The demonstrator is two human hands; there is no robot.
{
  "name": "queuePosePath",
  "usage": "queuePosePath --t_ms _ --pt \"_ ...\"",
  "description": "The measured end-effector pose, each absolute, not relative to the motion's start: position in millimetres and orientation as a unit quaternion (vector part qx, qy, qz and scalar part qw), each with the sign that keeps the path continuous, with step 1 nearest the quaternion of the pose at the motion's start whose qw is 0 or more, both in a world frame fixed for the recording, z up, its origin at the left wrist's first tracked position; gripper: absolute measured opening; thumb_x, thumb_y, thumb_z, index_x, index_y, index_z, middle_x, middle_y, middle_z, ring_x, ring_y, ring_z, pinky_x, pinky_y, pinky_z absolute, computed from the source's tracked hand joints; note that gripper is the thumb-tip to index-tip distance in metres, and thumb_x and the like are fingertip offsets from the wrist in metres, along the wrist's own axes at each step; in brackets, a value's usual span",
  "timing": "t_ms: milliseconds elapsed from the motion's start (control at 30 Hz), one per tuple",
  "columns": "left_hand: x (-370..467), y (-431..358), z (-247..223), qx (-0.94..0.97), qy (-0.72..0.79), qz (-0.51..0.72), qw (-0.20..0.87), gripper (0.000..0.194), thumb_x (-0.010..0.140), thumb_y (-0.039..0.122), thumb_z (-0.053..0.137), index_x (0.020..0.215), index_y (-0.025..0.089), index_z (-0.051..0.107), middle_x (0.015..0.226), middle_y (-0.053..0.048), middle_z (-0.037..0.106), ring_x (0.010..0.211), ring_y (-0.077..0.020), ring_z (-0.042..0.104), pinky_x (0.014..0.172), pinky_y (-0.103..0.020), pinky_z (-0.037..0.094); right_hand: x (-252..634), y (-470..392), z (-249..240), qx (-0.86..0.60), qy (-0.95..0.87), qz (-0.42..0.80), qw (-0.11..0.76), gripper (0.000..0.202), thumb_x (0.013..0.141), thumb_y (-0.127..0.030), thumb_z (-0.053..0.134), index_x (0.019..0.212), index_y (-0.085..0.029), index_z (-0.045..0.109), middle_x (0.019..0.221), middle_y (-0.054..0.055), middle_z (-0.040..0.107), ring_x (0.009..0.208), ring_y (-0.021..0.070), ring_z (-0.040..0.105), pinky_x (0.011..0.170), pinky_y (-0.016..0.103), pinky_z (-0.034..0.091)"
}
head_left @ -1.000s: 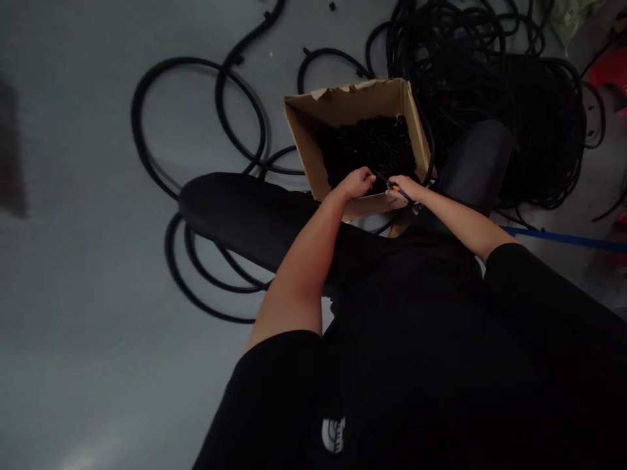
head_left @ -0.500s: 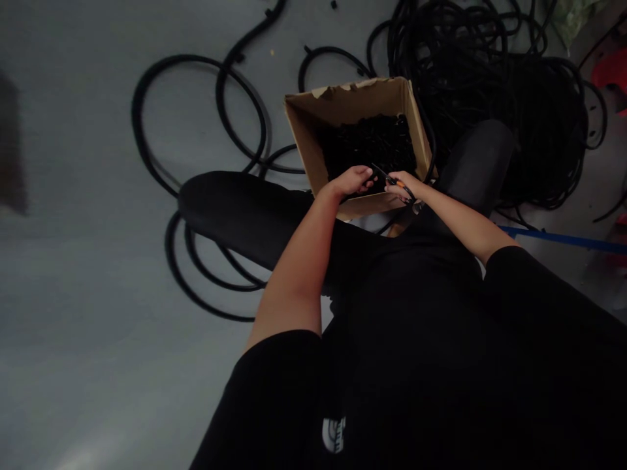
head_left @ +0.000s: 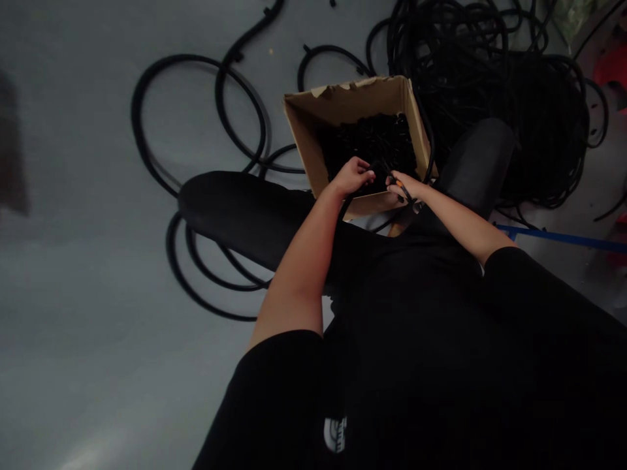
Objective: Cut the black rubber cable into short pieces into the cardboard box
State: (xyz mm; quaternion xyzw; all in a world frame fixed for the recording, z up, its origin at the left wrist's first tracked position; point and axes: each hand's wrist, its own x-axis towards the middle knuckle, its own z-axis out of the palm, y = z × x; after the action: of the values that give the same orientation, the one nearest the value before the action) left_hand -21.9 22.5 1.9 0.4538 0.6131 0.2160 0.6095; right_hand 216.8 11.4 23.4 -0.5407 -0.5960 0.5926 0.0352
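Observation:
Over the near side of an open cardboard box [head_left: 310, 145], my left hand [head_left: 353, 176] is closed on a black hose [head_left: 345, 207], whose end points toward the other hand. My right hand [head_left: 405, 187] grips scissors [head_left: 402, 189] with orange and black handles, and their blades reach to the hose end. Many small black pieces [head_left: 377, 137] lie inside the box. The dark blades and hose are hard to tell apart where they meet.
Loops of black hose [head_left: 140, 130] lie on the grey floor [head_left: 88, 294] at the left. A large tangled pile of black hose [head_left: 543, 130] stands at the upper right. A blue bar [head_left: 573, 239] and red objects [head_left: 610, 68] are at the right.
My left hand has risen slightly, and more of the black hose now shows below and beyond it. The scissor blades have swung upward around the hose end.

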Motion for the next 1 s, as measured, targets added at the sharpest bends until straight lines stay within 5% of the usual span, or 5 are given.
queuePosePath --t_ms 133,400,800,1000 --pt "-24 22 -3 0.461 0.635 0.207 0.584 0.039 0.091 0.011 0.090 0.106 0.025 0.057 0.080 0.001 0.073 0.081 -0.0197 0.075 0.090 -0.035 0.064 221 12 14 -0.509 -0.677 0.531 0.006 0.019 0.096 -0.017 0.074 0.110 -0.024 0.063 0.092 -0.002 0.067 0.087 0.0191 0.062 0.084 0.027 0.051" --pt "-18 17 -8 0.491 0.585 0.205 0.613 0.044 0.081 0.011 0.098 0.098 0.024 0.060 0.077 0.001 0.073 0.073 -0.0189 0.074 0.082 -0.035 0.065 221 9 11 -0.478 -0.717 0.507 -0.013 0.017 0.102 -0.026 0.073 0.117 -0.023 0.066 0.111 0.006 0.080 0.101 0.0246 0.072 0.096 0.033 0.054" --pt "-14 20 -9 0.469 0.608 0.229 0.598 0.044 0.085 0.006 0.096 0.103 0.024 0.060 0.076 0.002 0.068 0.071 -0.0218 0.075 0.086 -0.045 0.072 209 3 32 -0.535 -0.684 0.495 0.027 0.023 0.116 -0.026 0.069 0.098 -0.026 0.054 0.082 -0.002 0.064 0.080 0.0188 0.064 0.077 0.029 0.045" --pt "-20 21 -2 0.490 0.611 0.230 0.577 0.040 0.085 0.011 0.095 0.109 0.023 0.066 0.082 -0.001 0.068 0.088 -0.0291 0.081 0.088 -0.045 0.071 211 5 47 -0.547 -0.643 0.535 0.029 0.025 0.117 -0.023 0.071 0.097 -0.025 0.056 0.068 -0.006 0.056 0.065 0.0150 0.059 0.066 0.026 0.045"
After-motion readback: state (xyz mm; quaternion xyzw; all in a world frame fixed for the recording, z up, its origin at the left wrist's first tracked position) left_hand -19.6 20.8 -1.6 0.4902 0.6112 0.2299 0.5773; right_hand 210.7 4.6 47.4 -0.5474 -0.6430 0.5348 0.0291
